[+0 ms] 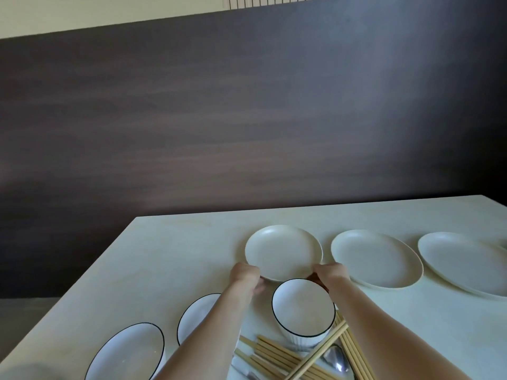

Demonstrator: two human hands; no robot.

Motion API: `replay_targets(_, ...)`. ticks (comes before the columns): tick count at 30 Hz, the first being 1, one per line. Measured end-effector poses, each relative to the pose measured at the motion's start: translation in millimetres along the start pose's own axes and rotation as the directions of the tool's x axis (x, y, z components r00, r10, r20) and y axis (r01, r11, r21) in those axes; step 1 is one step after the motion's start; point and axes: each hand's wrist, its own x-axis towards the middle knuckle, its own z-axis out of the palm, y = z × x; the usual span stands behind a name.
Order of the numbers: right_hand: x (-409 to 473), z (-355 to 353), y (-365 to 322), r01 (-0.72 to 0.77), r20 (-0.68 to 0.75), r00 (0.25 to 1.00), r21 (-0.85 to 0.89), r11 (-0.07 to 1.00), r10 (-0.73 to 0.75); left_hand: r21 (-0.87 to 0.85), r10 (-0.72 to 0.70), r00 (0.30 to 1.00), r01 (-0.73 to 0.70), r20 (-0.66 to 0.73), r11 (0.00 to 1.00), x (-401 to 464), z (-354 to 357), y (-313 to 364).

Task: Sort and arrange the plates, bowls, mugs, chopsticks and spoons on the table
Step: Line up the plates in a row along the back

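A cream plate [282,249] sits at the middle of the pale table [175,250]. My left hand [245,273] grips its near-left rim and my right hand [330,274] grips its near-right rim. Two more cream plates lie to its right, one [376,257] beside it and one [463,263] at the frame's edge. Just in front of the held plate stands a white bowl with a dark rim [304,307]. Two dark-rimmed bowls stand at the near left, one [129,352] nearest me and one [196,315] partly behind my left forearm. Wooden chopsticks [277,352] lie scattered near me beside a metal spoon [336,357].
A dark wood-grain wall panel [247,105] runs behind the table's far edge. The table's left edge slants from the far corner toward me. A blurred grey shape [24,371] shows at the bottom left corner.
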Motion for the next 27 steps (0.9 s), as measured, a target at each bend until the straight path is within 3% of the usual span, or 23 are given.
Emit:
replay_targets(19,6.6,-4.8,3.3,-0.026,-0.059,0.998,-0.126,0.992,0.018,-0.022,-0.033,0.993,0.036,0.114,0.999,-12.3,9.2,-4.3)
replay_targets(27,-23.7,-14.7,-21.0,0.135,-0.07,0.985,-0.276,0.952,-0.16,0.041,0.019,0.995,-0.023,0.097,0.999,-41.7,-23.8,19.1)
